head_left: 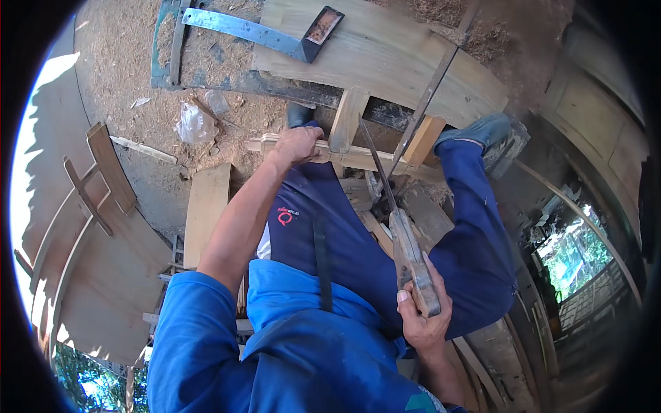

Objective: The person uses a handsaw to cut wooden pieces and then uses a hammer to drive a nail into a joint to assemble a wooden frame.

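My right hand [423, 313] grips the worn wooden handle [413, 255] of a saw whose narrow dark blade [375, 158] points up toward the pale timber pieces between my legs. My left hand [297, 144] is closed on the left part of a light wooden rail [365, 158] lying crosswise. A short pale block [350, 113] stands across the rail, and an orange-toned block [423, 141] sits at its right. A long, straight dark bar [434, 82] runs diagonally past the blade; I cannot tell whether they touch.
Above, a curved plywood panel [385, 48] rests on a weathered bench, with a blue metal strip [241, 29]. Sawdust and a crumpled plastic bag [196, 124] lie on the ground. Curved panels [110, 275] lean left; boards and a wall panel [592, 110] stand right. My boot [475, 131] is beside the blocks.
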{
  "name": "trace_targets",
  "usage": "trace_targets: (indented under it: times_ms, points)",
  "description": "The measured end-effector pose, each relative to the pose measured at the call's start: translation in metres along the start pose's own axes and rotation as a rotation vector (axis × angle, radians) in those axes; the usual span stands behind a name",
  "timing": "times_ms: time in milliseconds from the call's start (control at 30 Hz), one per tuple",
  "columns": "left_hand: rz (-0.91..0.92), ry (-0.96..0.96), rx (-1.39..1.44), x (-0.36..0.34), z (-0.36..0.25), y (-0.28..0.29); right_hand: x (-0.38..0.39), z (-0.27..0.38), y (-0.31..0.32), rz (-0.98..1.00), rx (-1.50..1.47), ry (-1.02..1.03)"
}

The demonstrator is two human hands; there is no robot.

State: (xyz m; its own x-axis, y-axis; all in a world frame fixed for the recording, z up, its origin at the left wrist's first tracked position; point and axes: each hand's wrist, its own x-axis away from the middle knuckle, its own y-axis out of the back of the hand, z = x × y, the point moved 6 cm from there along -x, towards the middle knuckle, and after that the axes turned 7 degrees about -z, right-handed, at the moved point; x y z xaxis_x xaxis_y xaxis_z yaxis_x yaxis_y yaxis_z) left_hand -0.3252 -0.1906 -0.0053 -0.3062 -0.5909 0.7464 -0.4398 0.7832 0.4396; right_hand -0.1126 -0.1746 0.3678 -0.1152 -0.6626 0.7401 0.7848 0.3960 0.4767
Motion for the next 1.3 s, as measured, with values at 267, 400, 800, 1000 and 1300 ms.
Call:
trace_targets:
  times_ms: [267, 400, 800, 1000, 1300]
  points:
    - [-0.137, 0.08, -0.154, 0.018, 0.011, 0.009, -0.019, -0.001, -0.045, 0.086, 0.076, -0.002]
    - [-0.12, 0.073, -0.168, 0.019, 0.012, 0.001, -0.038, -0.006, -0.071, 0.144, 0.191, 0.134]
    - [-0.043, -0.03, -0.027, -0.005, -0.01, -0.013, -0.022, 0.003, -0.045, 0.027, 0.182, 0.226]
    - [0.118, 0.086, 0.131, -0.034, -0.036, -0.019, 0.012, -0.009, 0.066, -0.51, 0.655, 0.552]
    - [0.214, 0.087, 0.811, -0.051, -0.039, -0.022, -0.049, -0.059, 0.233, -1.044, 0.257, 0.335]
